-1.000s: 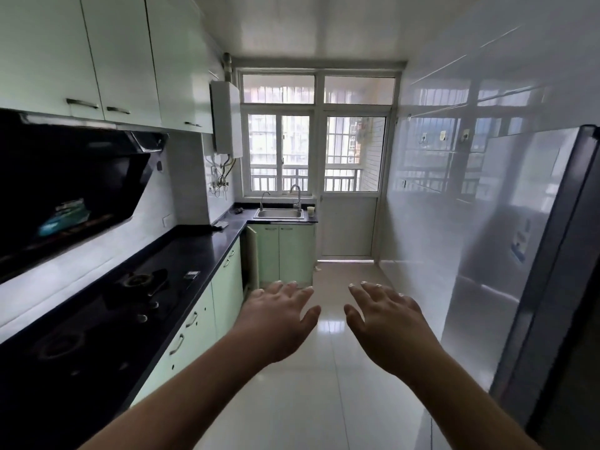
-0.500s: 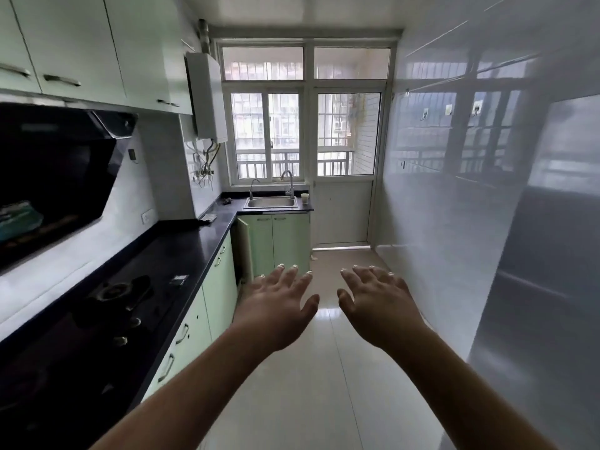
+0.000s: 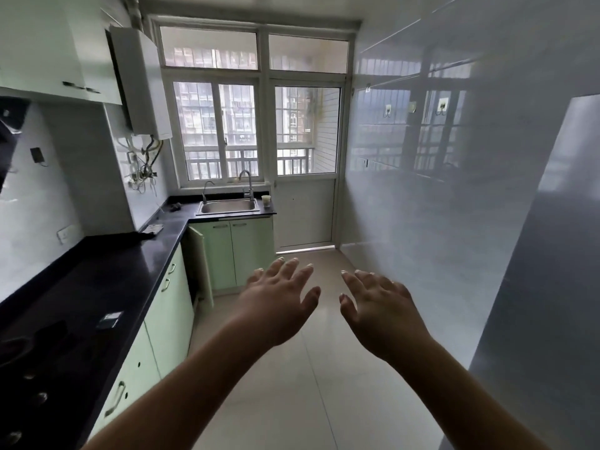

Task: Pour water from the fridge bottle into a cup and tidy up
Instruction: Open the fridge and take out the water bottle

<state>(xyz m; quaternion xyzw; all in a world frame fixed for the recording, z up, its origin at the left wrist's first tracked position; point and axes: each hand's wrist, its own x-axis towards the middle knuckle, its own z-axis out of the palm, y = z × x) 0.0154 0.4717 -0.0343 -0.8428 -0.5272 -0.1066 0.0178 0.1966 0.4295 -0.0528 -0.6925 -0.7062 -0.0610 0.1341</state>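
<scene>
Both hands out in front, palms down, over the pale tiled floor (image 3: 292,401). Left hand (image 3: 276,303) wide, fingers straight and spread, holding nothing. Right hand (image 3: 380,310) likewise wide and spread, holding nothing, just beside the left, thumbs near but apart. Far off at the end of the room, a small pale cup (image 3: 266,201) upright on the dark bench (image 3: 123,264), just right of the steel sink (image 3: 229,206) and its tap (image 3: 246,185), below the window (image 3: 250,102). Along the right edge, the grey side of the fridge (image 3: 552,287), against the glossy tiled wall (image 3: 422,190); bottle nowhere visible. Left of the hands, pale green cabinets (image 3: 168,319) under the bench, one door (image 3: 203,264) near the corner standing ajar. White water heater (image 3: 143,82) high on the left wall.
</scene>
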